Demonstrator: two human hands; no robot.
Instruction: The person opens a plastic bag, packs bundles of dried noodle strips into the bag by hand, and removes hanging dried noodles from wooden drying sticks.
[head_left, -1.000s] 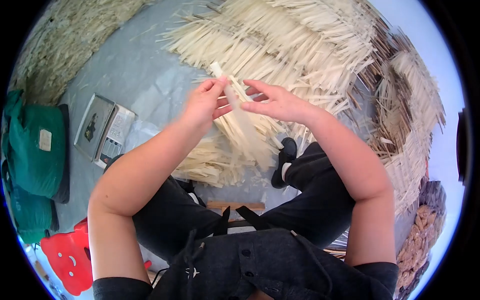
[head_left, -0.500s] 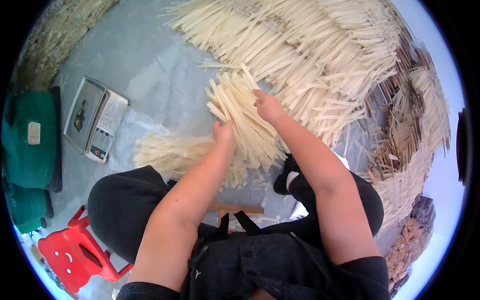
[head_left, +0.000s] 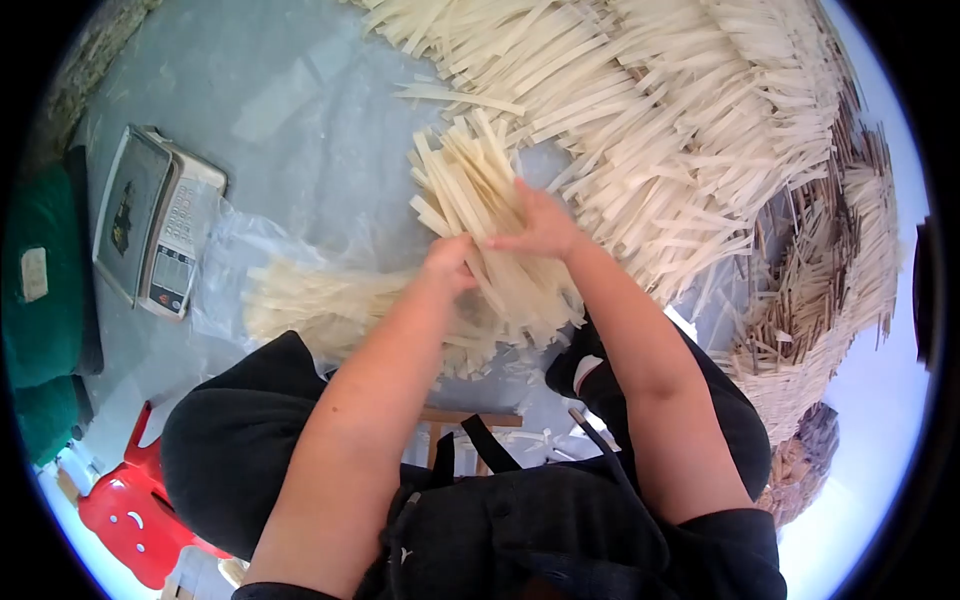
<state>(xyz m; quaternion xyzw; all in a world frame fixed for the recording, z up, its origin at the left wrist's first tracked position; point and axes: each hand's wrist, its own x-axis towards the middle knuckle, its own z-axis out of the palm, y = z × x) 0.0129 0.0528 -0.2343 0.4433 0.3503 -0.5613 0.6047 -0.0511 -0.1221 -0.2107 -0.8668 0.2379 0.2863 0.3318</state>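
A bundle of pale, flat, dried strips [head_left: 470, 190], perhaps split wood or plant fibre, lies fanned out in front of me. At its left edge, my left hand [head_left: 452, 262] has curled fingers gripping the side of the bundle; some fingertips are hidden. My right hand [head_left: 543, 225] rests against the right side, its thumb stretched across the strips and a finger pointing up along them. Its other fingers are partly hidden. Below and to the left, a second layer of similar strips [head_left: 330, 305] lies under a clear plastic sheet [head_left: 240, 260].
A large pile of pale strips [head_left: 660, 110] spreads across the upper right, with darker strips at its edge. On the left stand a digital scale [head_left: 160, 220] and a green bag [head_left: 45, 290]. A red plastic stool [head_left: 130, 520] sits lower left, and a wooden piece [head_left: 470, 418] lies between my legs.
My left hand has closed in on the bundle's edge. My right hand has turned and spread its thumb over the strips. The bundle looks narrower, and the view has shifted slightly.
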